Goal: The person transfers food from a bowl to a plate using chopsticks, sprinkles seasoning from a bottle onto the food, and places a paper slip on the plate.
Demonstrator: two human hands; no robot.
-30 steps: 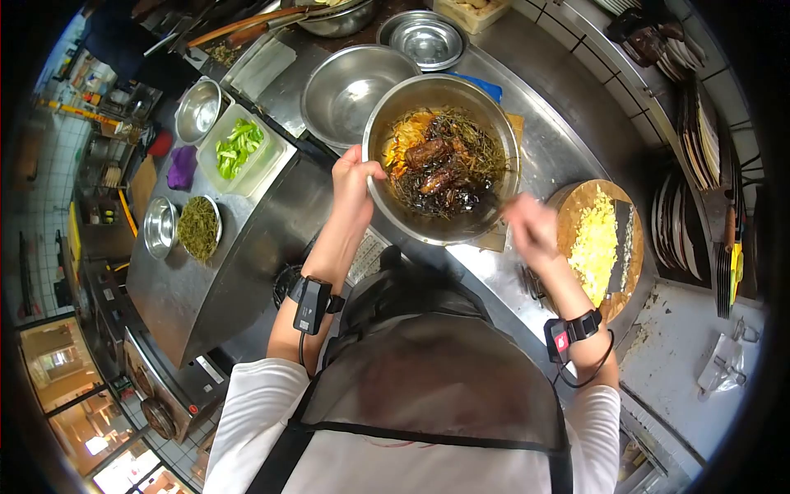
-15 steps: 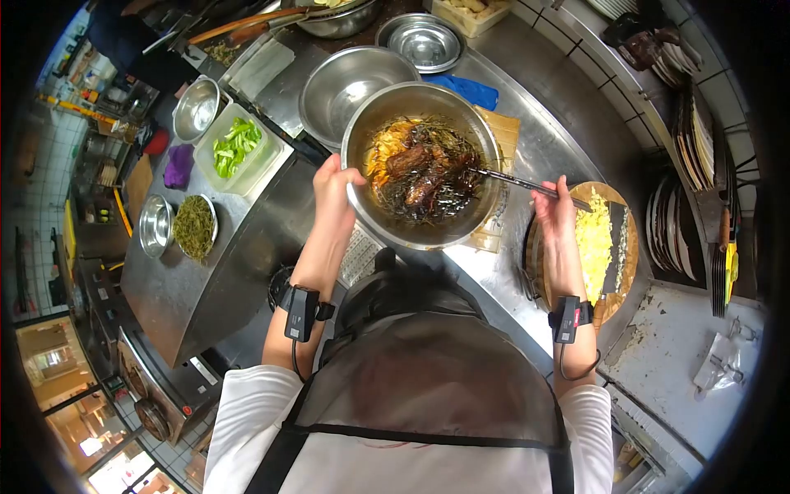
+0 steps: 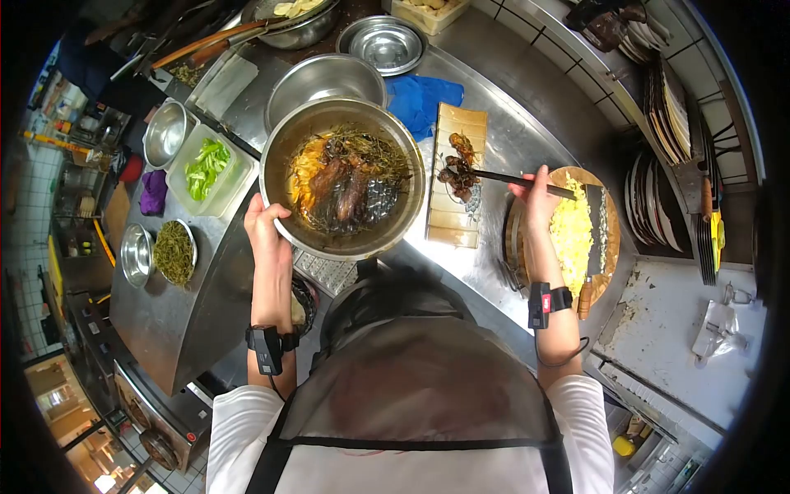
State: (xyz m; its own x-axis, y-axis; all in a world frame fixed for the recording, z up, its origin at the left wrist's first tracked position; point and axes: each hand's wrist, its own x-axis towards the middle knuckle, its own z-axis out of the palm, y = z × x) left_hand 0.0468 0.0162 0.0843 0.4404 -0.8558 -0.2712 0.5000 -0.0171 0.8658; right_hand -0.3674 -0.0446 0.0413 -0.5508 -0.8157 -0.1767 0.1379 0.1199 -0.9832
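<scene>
My left hand grips the near-left rim of a steel bowl, thumb over the edge. The bowl is tilted and holds dark browned meat in oily liquid with shredded dark herbs and orange-yellow bits. My right hand is closed around dark chopsticks pointing left. Their tips are at a dark glazed chunk of food over a long beige rectangular plate. Another browned piece lies just beyond it on the plate.
Right of the plate, a round cutting board carries chopped yellow food and a cleaver. A blue cloth and an empty steel bowl sit behind. At left stand a tub of green slices and a bowl of greens.
The bowl and my left hand have moved left, uncovering the plate. The chopsticks have come out of the bowl to the plate, where dark food pieces now show.
</scene>
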